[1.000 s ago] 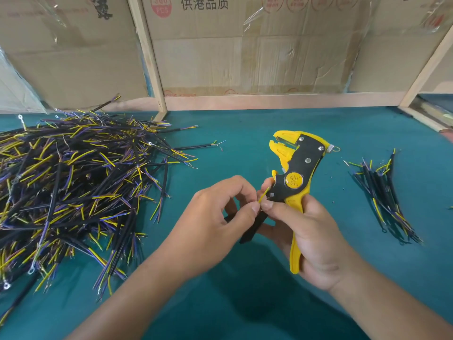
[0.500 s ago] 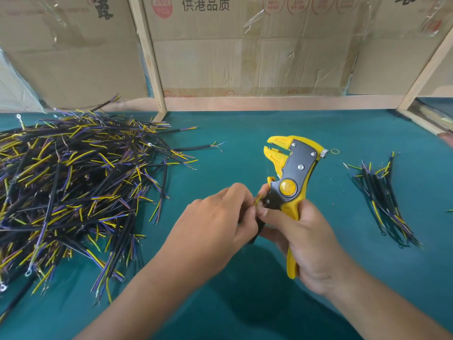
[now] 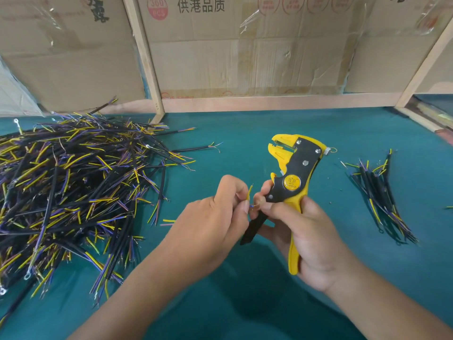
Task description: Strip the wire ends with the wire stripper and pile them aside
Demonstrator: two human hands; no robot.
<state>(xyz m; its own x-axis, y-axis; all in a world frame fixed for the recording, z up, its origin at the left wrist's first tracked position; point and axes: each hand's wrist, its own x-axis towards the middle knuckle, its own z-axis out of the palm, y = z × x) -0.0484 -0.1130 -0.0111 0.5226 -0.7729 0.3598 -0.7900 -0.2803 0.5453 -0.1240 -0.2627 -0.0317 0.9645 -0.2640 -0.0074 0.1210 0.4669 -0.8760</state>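
My right hand [image 3: 304, 229] grips the handles of a yellow and black wire stripper [image 3: 294, 175], its jaws pointing up and left. The thumb and forefinger of that hand also pinch a thin wire end. My left hand [image 3: 215, 222] pinches the same short cable [image 3: 249, 192], whose yellow and blue cores show between the two hands; the cable's black sheath hangs below them. A big heap of black cables with yellow and purple cores [image 3: 68, 187] lies on the left of the teal table. A small pile of cables [image 3: 377, 192] lies to the right.
Cardboard boxes [image 3: 245, 45] and a wooden frame [image 3: 147, 60] close off the back of the teal table [image 3: 245, 303]. A second wooden post [image 3: 426, 60] rises at the right. Two loose wire bits [image 3: 169, 222] lie beside the heap.
Both hands with the stripper have shifted slightly down and left. The yellow core has sprung free and stands up between my fingertips, with a blue one showing below it.
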